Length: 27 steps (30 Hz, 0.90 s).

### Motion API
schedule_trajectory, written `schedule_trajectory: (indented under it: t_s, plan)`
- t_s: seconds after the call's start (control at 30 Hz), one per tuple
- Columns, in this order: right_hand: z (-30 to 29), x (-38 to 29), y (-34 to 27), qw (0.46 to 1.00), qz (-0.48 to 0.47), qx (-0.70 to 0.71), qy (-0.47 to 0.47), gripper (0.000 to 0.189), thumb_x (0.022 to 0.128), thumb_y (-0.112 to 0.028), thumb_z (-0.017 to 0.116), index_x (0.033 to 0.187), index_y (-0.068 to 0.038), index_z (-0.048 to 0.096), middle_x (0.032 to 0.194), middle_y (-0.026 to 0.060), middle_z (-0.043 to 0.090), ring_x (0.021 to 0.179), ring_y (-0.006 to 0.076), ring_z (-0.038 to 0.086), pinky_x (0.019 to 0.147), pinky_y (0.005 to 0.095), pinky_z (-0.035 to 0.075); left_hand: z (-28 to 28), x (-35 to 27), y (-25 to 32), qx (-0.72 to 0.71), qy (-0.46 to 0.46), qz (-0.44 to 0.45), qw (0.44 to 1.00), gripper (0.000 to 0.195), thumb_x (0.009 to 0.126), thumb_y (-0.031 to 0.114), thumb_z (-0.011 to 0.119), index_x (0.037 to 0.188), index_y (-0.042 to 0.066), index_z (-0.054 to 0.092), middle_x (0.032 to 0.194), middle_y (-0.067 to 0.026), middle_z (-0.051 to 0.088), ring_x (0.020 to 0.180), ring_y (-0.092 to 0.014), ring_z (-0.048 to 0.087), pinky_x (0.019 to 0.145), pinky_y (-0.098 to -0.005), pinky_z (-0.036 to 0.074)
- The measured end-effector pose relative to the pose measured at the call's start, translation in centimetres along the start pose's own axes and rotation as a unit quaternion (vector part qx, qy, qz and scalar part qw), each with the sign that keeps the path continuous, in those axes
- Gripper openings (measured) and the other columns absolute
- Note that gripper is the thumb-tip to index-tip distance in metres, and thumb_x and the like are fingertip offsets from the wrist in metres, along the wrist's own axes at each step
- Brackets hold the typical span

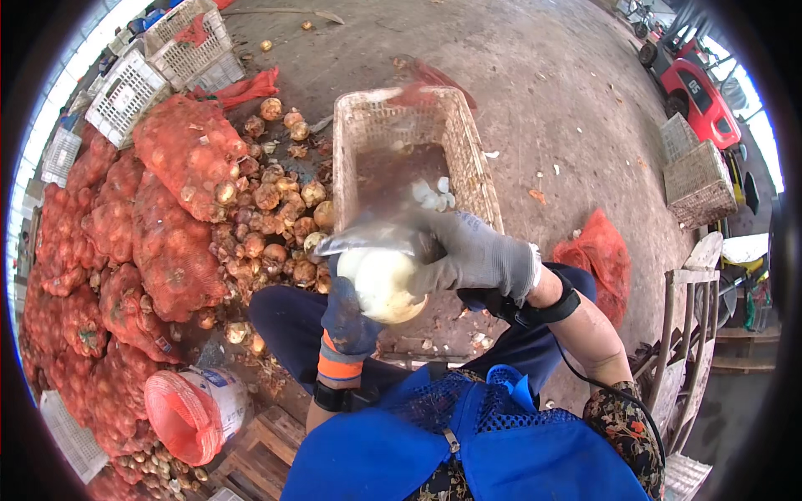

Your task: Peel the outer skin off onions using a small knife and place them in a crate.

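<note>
A large, mostly white onion (377,285) with some yellow skin at its lower side rests in my left hand (349,319), which wears a dark blue glove with an orange cuff. My right hand (467,253), in a grey knit glove, grips a knife whose broad metal blade (376,241) is blurred and lies across the onion's top. The knife's handle is hidden in the glove. Just beyond both hands stands a dirty white plastic crate (479,169), with several pale onion pieces (432,195) inside it.
Loose unpeeled onions (276,206) lie left of the crate, beside piled red mesh sacks (182,150) of onions. A bucket (219,401) lined with red mesh stands lower left. At right are a red mesh bag (598,263), a chair (683,325) and a red forklift (698,94).
</note>
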State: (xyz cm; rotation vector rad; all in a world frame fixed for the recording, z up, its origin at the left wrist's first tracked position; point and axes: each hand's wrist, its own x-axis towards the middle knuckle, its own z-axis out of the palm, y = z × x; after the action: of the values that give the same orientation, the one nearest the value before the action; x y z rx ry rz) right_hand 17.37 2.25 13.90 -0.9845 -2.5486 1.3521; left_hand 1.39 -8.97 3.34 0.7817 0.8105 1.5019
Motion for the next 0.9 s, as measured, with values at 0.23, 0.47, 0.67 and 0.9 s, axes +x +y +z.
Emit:
schedule_trajectory:
  t_s: [0.23, 0.47, 0.67, 0.9]
  plan:
    - [0.5, -0.1, 0.0, 0.999, -0.026, 0.043, -0.005, 0.060, 0.070, -0.049, 0.073, 0.095, 0.002, 0.054, 0.074, 0.0127, 0.060, 0.070, 0.0236, 0.059, 0.062, 0.0337, 0.046, -0.9, 0.5, -0.1, -0.097, -0.041, 0.075, 0.992, 0.073, 0.087, 0.054, 0.049, 0.137, 0.006, 0.027, 0.131, -0.0143, 0.043, 0.118, -0.027, 0.047, 0.097, -0.0410, 0.043]
    - [0.8, -1.0, -0.1, 0.997, -0.056, 0.022, 0.048, 0.047, 0.076, -0.045, 0.066, 0.084, 0.000, 0.056, 0.073, 0.0156, 0.060, 0.070, 0.0297, 0.060, 0.063, 0.0378, 0.046, 2.9, 0.7, 0.9, -0.275, 0.024, 0.048, 0.960, 0.073, 0.090, 0.054, 0.042, 0.138, 0.001, 0.029, 0.122, -0.0167, 0.050, 0.109, -0.027, 0.052, 0.092, -0.0408, 0.045]
    - [2.0, -0.7, -0.1, 0.989, -0.077, -0.042, 0.115, 0.043, 0.076, -0.047, 0.064, 0.080, -0.005, 0.057, 0.073, 0.0124, 0.060, 0.069, 0.0311, 0.059, 0.060, 0.0400, 0.045, -8.1, 2.0, -8.7, -0.146, 0.108, 0.108, 0.978, 0.066, 0.089, 0.049, 0.048, 0.134, 0.002, 0.034, 0.125, -0.0151, 0.049, 0.111, -0.028, 0.050, 0.100, -0.0431, 0.038]
    - [1.4, -3.6, -1.2, 0.913, -0.316, -0.253, 0.053, 0.038, 0.076, -0.051, 0.061, 0.080, -0.013, 0.058, 0.076, 0.0048, 0.056, 0.071, 0.0256, 0.061, 0.058, 0.0373, 0.047, 0.0, 2.2, -1.1, -0.294, 0.240, 0.062, 0.923, 0.068, 0.083, 0.058, 0.050, 0.132, 0.012, 0.040, 0.123, -0.0081, 0.052, 0.110, -0.031, 0.051, 0.092, -0.0467, 0.046]
